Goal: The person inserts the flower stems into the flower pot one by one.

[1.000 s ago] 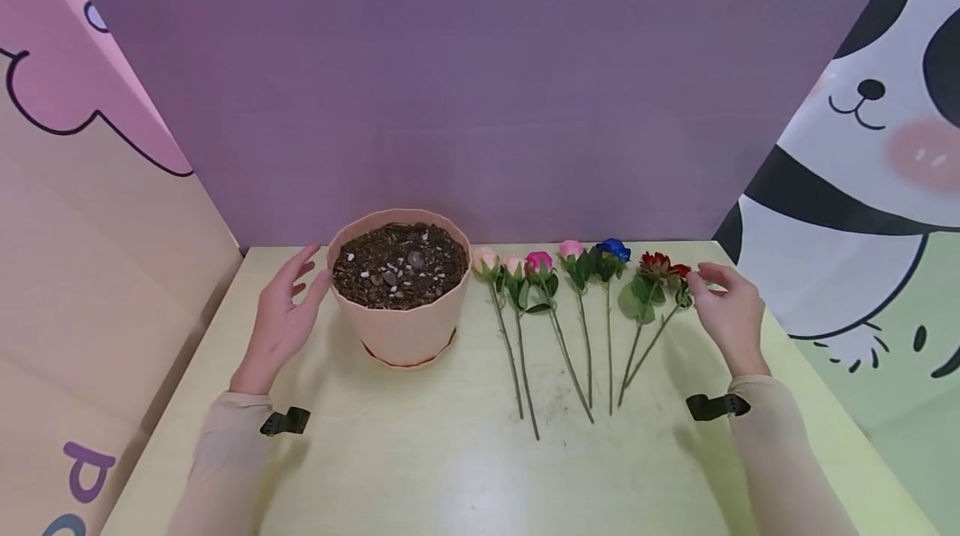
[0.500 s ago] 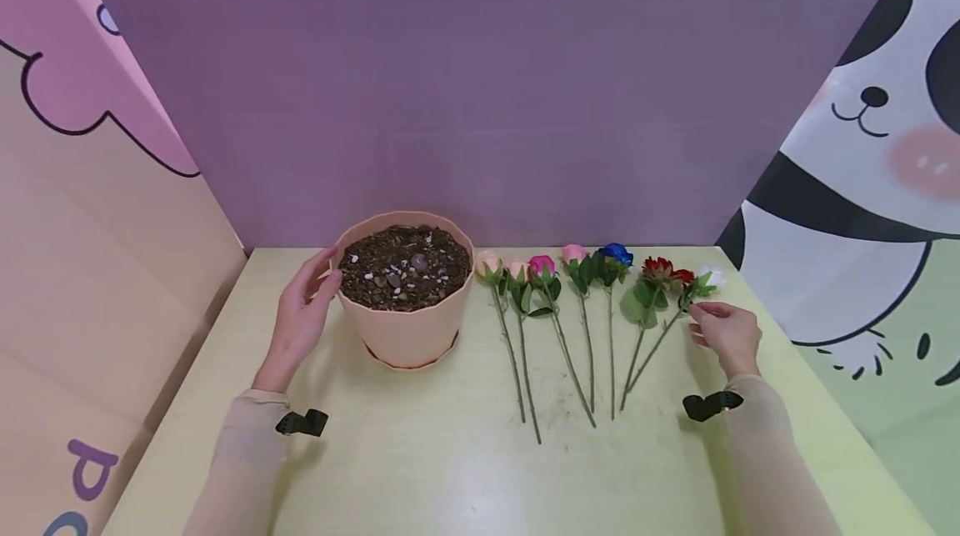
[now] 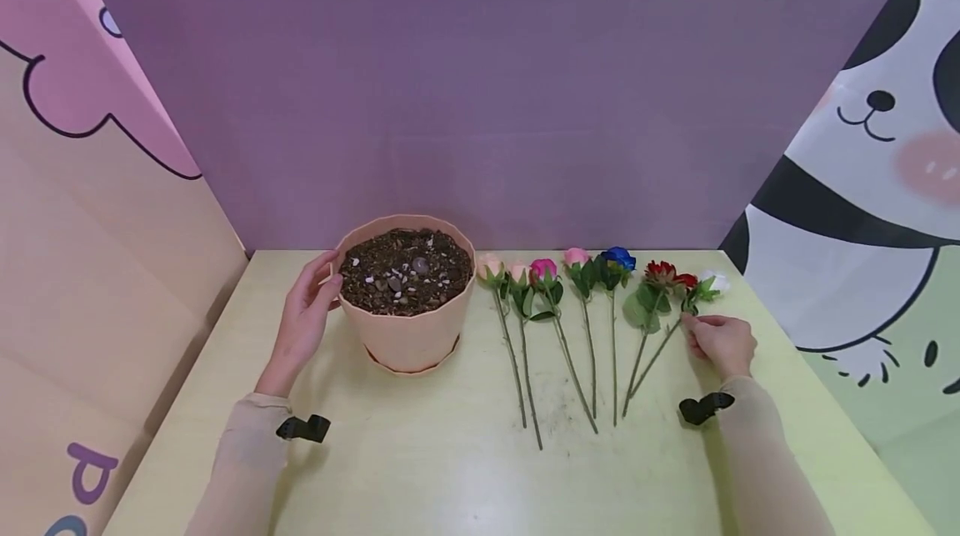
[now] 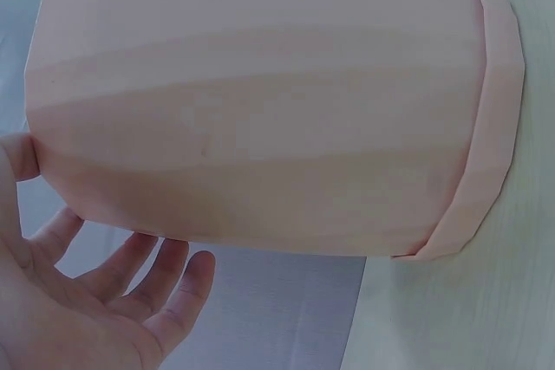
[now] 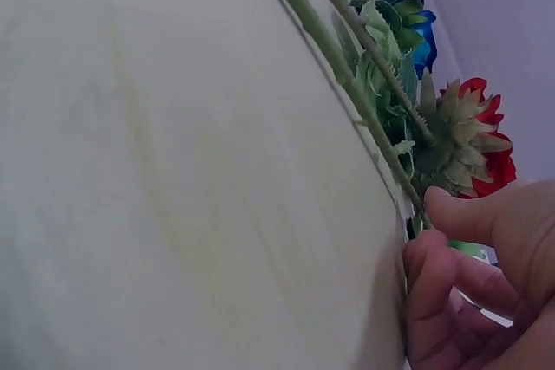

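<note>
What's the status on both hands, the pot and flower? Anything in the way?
Left hand touching pot near rim, pot upright. Right hand pinching white flower below its bloom. Red flower close alongside, possible snag.

Pot [image 3: 408,343] with soil [image 3: 378,269] left of flowers [image 3: 581,276] on table [image 3: 420,469]

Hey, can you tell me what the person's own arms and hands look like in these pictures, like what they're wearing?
The left hand and right hand are bare, without gloves. Plain, pale beige long sleeves reach to the wrists. A small, angular black device sits at each wrist. No cables show, and any markings on the devices are too small to read.
</note>
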`<state>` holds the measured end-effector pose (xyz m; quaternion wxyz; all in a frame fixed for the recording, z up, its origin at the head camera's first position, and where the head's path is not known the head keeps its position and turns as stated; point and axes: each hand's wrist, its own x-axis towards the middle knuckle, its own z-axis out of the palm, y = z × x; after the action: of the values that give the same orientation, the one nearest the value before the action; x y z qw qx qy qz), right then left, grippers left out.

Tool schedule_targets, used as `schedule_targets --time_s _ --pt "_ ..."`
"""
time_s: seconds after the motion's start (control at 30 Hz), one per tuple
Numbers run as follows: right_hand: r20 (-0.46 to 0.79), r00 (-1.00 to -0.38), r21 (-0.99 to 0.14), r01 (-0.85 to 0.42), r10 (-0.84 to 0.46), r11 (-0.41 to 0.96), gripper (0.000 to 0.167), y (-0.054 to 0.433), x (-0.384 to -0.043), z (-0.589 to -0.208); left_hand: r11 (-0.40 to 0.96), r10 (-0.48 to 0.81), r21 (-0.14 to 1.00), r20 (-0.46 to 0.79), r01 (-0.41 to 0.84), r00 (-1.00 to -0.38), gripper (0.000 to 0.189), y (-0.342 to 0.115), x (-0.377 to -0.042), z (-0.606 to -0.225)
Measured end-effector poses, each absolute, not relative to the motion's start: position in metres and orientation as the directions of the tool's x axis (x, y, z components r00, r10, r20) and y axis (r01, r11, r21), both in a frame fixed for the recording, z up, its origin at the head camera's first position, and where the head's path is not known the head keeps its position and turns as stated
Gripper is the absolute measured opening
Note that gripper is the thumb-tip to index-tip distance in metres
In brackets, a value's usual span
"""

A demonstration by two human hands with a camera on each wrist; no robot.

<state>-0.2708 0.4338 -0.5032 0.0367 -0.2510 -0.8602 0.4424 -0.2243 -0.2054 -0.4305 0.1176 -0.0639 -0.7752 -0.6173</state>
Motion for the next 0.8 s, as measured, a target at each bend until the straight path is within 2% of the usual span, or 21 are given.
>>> schedule_targets --time_s 0.2,0.37,0.6,0.8 --pt "-0.133 -0.882 -0.724 0.399 0.452 0.563 0.051 0.4269 -0.2701 -0.5005 0.231 -0.046 0.942 0.261 0.244 -0.964 0.05 -0.2061 -0.2253 -0.4325" --pt "-0.138 -0.878 -0.707 0.412 0.458 0.575 0.048 0.4267 -0.2717 -0.4982 0.235 -0.044 0.941 0.262 0.245 -0.964 0.05 -0.2054 -0.224 -0.4316" --pt "-0.146 -0.872 -0.729 0.415 0.468 0.545 0.039 0.4265 -0.2723 -0.4971 0.238 -0.046 0.939 0.265 0.247 -0.963 0.051 -0.2047 -0.2234 -0.4321" --pt "-0.194 -0.864 -0.799 0.414 0.464 0.436 0.05 0.4286 -0.2745 -0.5011 0.233 -0.045 0.938 0.272 0.255 -0.961 0.05 -0.2035 -0.2253 -0.4327"
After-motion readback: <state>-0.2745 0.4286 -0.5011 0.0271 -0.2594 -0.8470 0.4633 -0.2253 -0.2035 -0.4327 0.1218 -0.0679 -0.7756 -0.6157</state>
